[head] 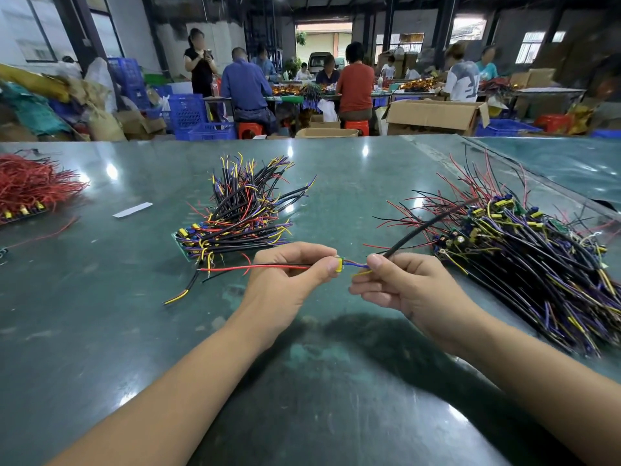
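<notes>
Both forearms come in from the near edge of the table (134, 331) and converge over its middle, wrists off the surface.

Left hand (292, 277): fingers curled, thumb and forefinger pinching the small board (339, 265) by its left end.

Right hand (403, 287): fingers curled, thumb on top, pinching the blue and yellow leads (357, 264) just right of the board. A black sleeve (430, 227) sits in the same grip. The hands are nearly touching, with the board in the gap between them.

The board is held in the air, about midway between the left and right edges and nearer the near edge than the piles. The assembly's long axis runs left-right, roughly parallel to the near edge. The red and black leads (262, 266) exit left from under the left fingers; can't tell whether their free ends touch the table. The blue and yellow leads point right into the right hand. The sleeve runs diagonally from the right thumb toward the far right corner, and its free end is over the right pile (537, 260).

Middle pile (242, 213) of wired boards lies just beyond the left hand, wire ends fanned toward the far edge. The right pile lies along the right edge. Red wire bundle (30, 186) is at the left edge. White strip (132, 210) lies between that bundle and the middle pile.
</notes>
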The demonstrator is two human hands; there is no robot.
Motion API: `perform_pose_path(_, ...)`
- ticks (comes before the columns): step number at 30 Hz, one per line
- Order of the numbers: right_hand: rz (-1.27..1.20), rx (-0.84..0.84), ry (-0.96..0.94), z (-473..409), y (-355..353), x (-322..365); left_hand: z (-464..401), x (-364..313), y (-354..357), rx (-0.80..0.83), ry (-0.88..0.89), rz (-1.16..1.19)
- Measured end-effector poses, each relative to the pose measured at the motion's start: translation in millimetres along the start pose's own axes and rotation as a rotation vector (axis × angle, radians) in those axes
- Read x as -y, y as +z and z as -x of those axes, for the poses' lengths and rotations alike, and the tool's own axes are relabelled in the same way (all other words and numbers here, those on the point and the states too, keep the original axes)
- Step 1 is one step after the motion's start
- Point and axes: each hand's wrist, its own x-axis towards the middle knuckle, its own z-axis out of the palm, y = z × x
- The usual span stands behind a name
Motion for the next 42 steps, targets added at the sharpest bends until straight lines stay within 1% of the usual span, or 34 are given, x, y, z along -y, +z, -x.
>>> perform_pose_path(2, -0.119, 0.017, 0.038, 1.7, -2.7, 1.1, 1.0, 1.1, 1.2, 0.024, -0.004, -0.024)
perform_pose_path(4, -0.136, 0.024, 0.054, 1.7, -4.9, 0.8, 1.8, 1.0, 2.3, 0.031, -0.015, 0.002)
perform_pose_path(6, -0.053, 0.002, 0.035, 0.0, -4.8, -0.8, 2.1, 0.6, 3.3, 0.018, -0.008, 0.023)
perform_pose_path(9, 0.119, -0.096, -0.072, -2.3, -3.9, -3.0, 2.8, -0.1, 4.1, 0.005, -0.002, 0.030)
perform_pose_path(10, 0.143, -0.103, -0.097, -2.5, -3.3, -3.2, 2.9, -0.3, 4.1, 0.005, 0.001, 0.029)
perform_pose_path(12, 0.107, -0.070, -0.093, -0.8, -1.5, -2.5, 2.5, -0.8, 3.6, 0.002, 0.007, 0.022)
perform_pose_path(15, -0.022, -0.018, -0.032, 2.6, -0.4, 1.1, 2.1, 0.1, 2.9, 0.013, 0.005, 0.031)
perform_pose_path(18, -0.089, 0.004, 0.006, 4.5, -0.3, 3.7, 2.6, 2.8, 2.6, 0.066, -0.026, -0.012)
perform_pose_path(21, -0.078, -0.020, -0.002, 5.1, 0.9, 2.4, 4.8, 3.3, 2.8, 0.202, -0.132, 0.006)
perform_pose_path(23, -0.068, -0.033, -0.015, 4.5, 1.4, 1.0, 5.1, 2.8, 3.6, 0.233, -0.166, 0.010)
perform_pose_path(26, 0.052, -0.061, -0.040, 2.6, 1.5, -0.6, 4.4, 3.8, 4.4, 0.184, -0.186, 0.050)
perform_pose_path(28, 0.081, -0.095, -0.071, 1.6, 1.0, -0.4, 3.8, 3.8, 5.0, 0.167, -0.221, 0.129)
perform_pose_path(32, -0.141, -0.103, -0.148, 1.3, 2.1, 3.0, 1.9, 1.1, 9.0, 0.175, -0.268, 0.331)
perform_pose_path(34, -0.224, -0.102, -0.180, 1.4, 3.7, 2.9, 2.0, 0.1, 11.0, 0.163, -0.269, 0.383)
perform_pose_path(36, -0.220, -0.110, -0.207, 1.6, 5.6, 2.9, 3.2, 0.2, 11.7, 0.146, -0.264, 0.384)
perform_pose_path(38, -0.145, -0.114, -0.219, 2.5, 7.4, 2.8, 4.7, 0.1, 11.4, 0.128, -0.273, 0.373)
perform_pose_path(40, -0.067, -0.118, -0.205, 3.0, 7.6, 1.0, 4.7, 0.1, 11.0, 0.105, -0.279, 0.357)
perform_pose_path(42, -0.063, -0.106, -0.168, 2.4, 6.2, -0.1, 2.9, 0.5, 9.1, 0.073, -0.286, 0.330)
